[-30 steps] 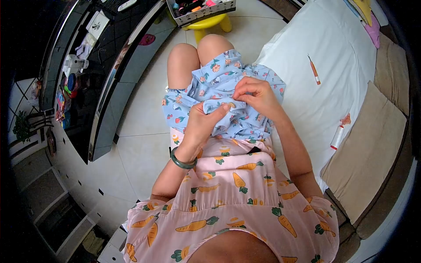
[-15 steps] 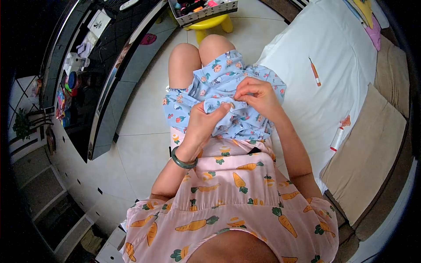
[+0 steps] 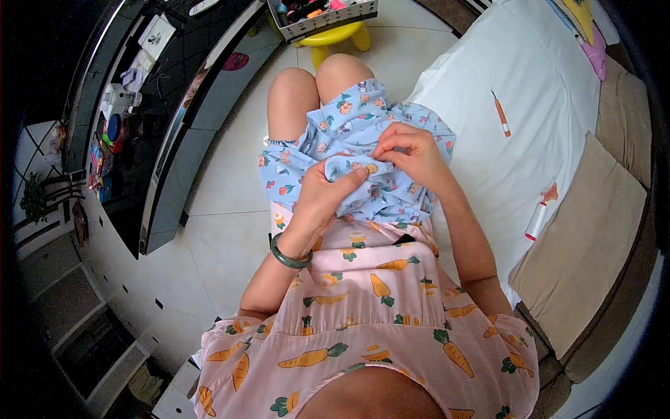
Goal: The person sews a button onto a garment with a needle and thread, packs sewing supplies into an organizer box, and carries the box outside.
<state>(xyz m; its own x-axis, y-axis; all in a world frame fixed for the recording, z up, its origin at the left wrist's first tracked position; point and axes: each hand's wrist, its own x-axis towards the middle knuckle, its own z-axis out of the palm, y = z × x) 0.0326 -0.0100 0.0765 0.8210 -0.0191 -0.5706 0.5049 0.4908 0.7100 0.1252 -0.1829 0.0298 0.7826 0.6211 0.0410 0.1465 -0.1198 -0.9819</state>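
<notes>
A light blue cloth with a flower print [image 3: 283,174] lies bunched over my lap. My left hand [image 3: 324,192], with a green bangle at the wrist, pinches a fold of it between thumb and fingers. Beside the left thumb tip, a small round yellowish button [image 3: 372,169] shows on the cloth. Just to the right of the button my right hand [image 3: 412,155] is closed in a pinch close to the fabric. Whatever lies between its fingertips is too small to make out.
On the white sheet [image 3: 453,91] at right lie an orange-handled pointed tool [image 3: 502,116] and a white thread spool [image 3: 536,222]. A box of sewing things [image 3: 328,24] sits on a yellow stool [image 3: 338,36]. A black glossy cabinet [image 3: 167,84] stands at left.
The yellowish button shows more clearly beside my left thumb than half a second ago. Both hands stay almost in place.
</notes>
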